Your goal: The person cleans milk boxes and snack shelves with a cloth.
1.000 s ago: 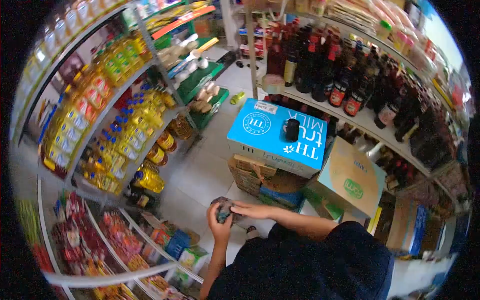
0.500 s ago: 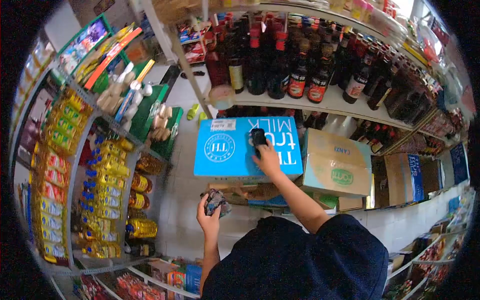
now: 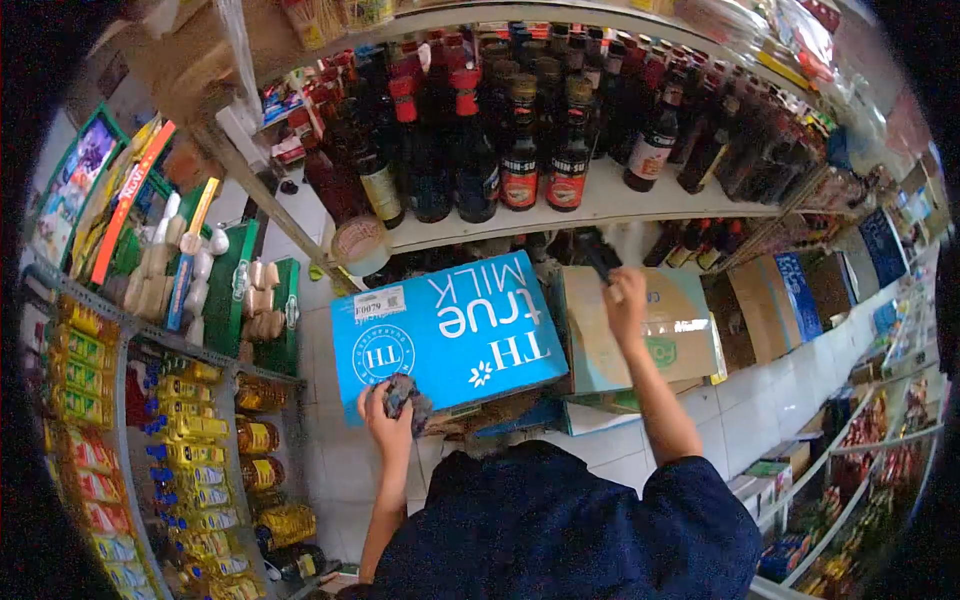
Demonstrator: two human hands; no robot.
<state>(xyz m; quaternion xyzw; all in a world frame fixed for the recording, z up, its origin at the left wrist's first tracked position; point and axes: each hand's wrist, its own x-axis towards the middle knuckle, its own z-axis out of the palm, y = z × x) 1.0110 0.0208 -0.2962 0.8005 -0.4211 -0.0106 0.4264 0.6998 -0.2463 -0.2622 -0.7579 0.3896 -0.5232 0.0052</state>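
Observation:
My left hand (image 3: 384, 412) is closed around a crumpled dark, patterned cloth (image 3: 410, 402), close to the near left corner of a blue TH true MILK carton (image 3: 455, 330). Held in my right hand (image 3: 626, 296) is a dark bottle (image 3: 598, 252), blurred and tilted, over the far side of a brown cardboard box (image 3: 680, 315) with a green logo. The bottle's label cannot be made out. Beyond the carton, dark sauce bottles with red labels (image 3: 519, 185) stand upright on the white shelf (image 3: 625, 207).
A roll of tape (image 3: 361, 246) sits at the shelf's left corner, beside a metal post (image 3: 250, 180). Racks of yellow oil bottles (image 3: 200, 452) stand on the left. More cardboard boxes (image 3: 765, 305) line the right, below the shelf. Pale floor tiles (image 3: 325, 480) show around the boxes.
My right hand has lifted the dark bottle off the blue carton and carried it right, over the brown box. My left hand with the cloth has come up to the carton's corner. The view has shifted.

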